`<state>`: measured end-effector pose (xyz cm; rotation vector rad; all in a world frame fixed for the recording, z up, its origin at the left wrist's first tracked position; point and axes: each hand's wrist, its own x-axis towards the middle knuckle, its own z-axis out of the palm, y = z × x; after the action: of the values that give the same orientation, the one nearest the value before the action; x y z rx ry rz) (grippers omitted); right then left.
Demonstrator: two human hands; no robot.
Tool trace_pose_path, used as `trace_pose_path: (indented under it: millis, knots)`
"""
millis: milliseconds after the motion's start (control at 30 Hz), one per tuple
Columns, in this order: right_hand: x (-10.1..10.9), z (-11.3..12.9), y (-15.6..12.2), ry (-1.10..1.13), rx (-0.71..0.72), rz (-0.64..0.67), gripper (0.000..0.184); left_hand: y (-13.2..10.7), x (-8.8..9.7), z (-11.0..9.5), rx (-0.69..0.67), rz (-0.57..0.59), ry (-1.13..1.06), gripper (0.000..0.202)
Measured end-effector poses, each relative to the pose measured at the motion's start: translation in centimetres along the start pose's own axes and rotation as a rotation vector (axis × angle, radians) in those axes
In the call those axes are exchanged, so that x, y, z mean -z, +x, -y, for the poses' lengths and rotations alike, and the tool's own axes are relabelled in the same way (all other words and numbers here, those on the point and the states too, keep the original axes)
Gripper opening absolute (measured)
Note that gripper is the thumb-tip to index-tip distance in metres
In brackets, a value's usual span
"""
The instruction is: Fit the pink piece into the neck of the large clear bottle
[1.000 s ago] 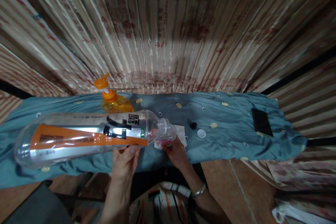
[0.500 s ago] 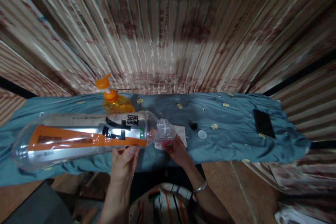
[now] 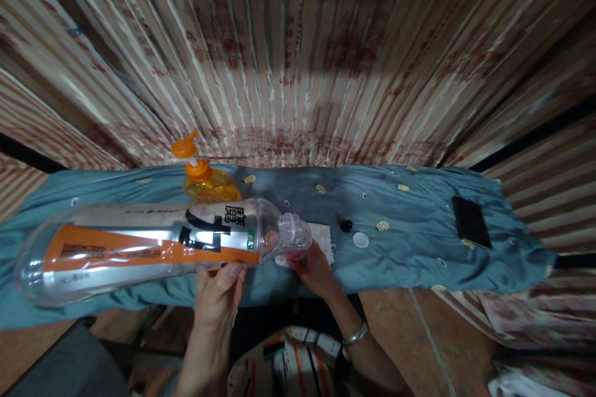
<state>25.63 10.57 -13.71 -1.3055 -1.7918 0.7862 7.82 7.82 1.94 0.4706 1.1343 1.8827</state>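
My left hand [image 3: 218, 288] grips a large clear plastic bottle [image 3: 139, 245] with an orange and silver label, held on its side with the base to the left. The bottle's open neck [image 3: 294, 234] tips over a small container with pink inside [image 3: 295, 254], which my right hand [image 3: 313, 270] holds on a white tissue [image 3: 322, 237]. Both sit on a table covered by a blue cloth [image 3: 410, 223].
A yellow pump bottle with an orange top [image 3: 205, 180] stands behind the big bottle. A small black cap [image 3: 345, 224] and a white cap [image 3: 359, 239] lie right of the tissue. A black phone [image 3: 471, 222] lies at the cloth's right end. Striped curtains hang behind.
The big bottle has shifted slightly left and tilted a little more; both hands stay where they were.
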Motion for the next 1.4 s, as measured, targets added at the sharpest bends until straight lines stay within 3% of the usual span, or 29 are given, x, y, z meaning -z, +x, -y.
trace_pose_path:
  millis: [267,733,1100,1400]
  knots:
    - [-0.4,0.6,-0.3,-0.006,0.003,-0.022,0.076,0.3,0.1,0.3,-0.015,0.017,0.014,0.045]
    - [-1.6,1.0,-0.7,0.017,-0.067,-0.137,0.063,0.3,0.2,0.3,0.001,-0.014,0.013,0.048]
    - [-2.2,0.4,-1.1,-0.011,-0.046,-0.145,0.057,0.0,0.0,0.0,0.005,-0.003,0.022,0.046]
    - [-2.1,0.1,-1.2,-0.060,0.014,-0.128,0.058,-0.2,-1.4,-1.0,0.035,0.041,0.036,0.066]
